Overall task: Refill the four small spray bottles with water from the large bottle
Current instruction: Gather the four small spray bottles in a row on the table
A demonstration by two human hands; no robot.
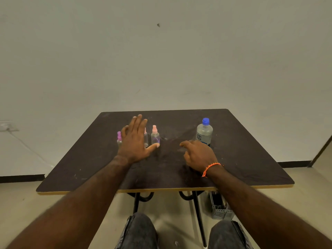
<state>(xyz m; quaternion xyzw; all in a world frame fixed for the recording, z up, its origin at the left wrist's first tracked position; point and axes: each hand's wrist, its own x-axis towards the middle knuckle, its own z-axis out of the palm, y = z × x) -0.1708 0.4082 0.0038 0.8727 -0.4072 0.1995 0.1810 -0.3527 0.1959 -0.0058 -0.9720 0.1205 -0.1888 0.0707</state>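
Bare forearms, no sleeves; orange braided wristband [210,169] at the right wrist; dark grey jeans [139,230].

Small spray bottles visible: three, at 10 to 11 o'clock on table — purple-capped [119,138], pink-capped [146,139] partly behind hand, pink-capped [155,136]. Large bottle [204,132]: one, 1 o'clock. Hands: two.

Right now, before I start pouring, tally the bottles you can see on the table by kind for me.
Small spray bottles in view: 3, purple-capped, one mostly behind the left hand at, and pink-capped; a fourth may be hidden.
Large bottle, blue cap on: 1, beyond the right hand.
Total: 4 bottles visible.
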